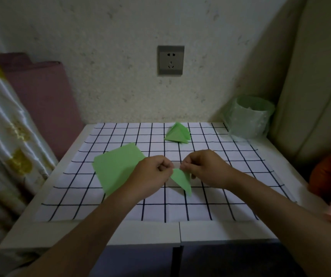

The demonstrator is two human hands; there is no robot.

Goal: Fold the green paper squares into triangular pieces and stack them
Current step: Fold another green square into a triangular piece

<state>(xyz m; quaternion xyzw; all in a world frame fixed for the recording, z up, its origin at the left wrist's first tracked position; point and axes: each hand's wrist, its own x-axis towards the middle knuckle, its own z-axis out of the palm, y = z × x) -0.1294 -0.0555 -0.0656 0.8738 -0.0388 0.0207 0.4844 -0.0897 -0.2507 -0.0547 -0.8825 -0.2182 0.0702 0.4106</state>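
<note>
Setting: white table (100,232) against a speckled wall, covered by a grid-patterned cloth (180,208).

- Wall socket (170,60): grey, on the wall above the cloth's far edge.
- Lined bin (248,116): pale green liner, just off the cloth's far right corner.
- Pink fabric roll (40,90) and patterned curtain (4,126): left of the cloth.
- Orange object (330,174): right of the cloth, partly out of view.
- Flat green paper squares (116,166): lying on the cloth's left half, partly under the left wrist.
- Folded triangular pieces (177,132): small pile near the cloth's far edge.
- Green piece in work (182,179): pointed, raised over the cloth's centre.
- Left hand (152,172): fingers curled, pinching that piece's upper corner.
- Right hand (202,166): fingers curled, pinching the same corner from the other side.
</note>
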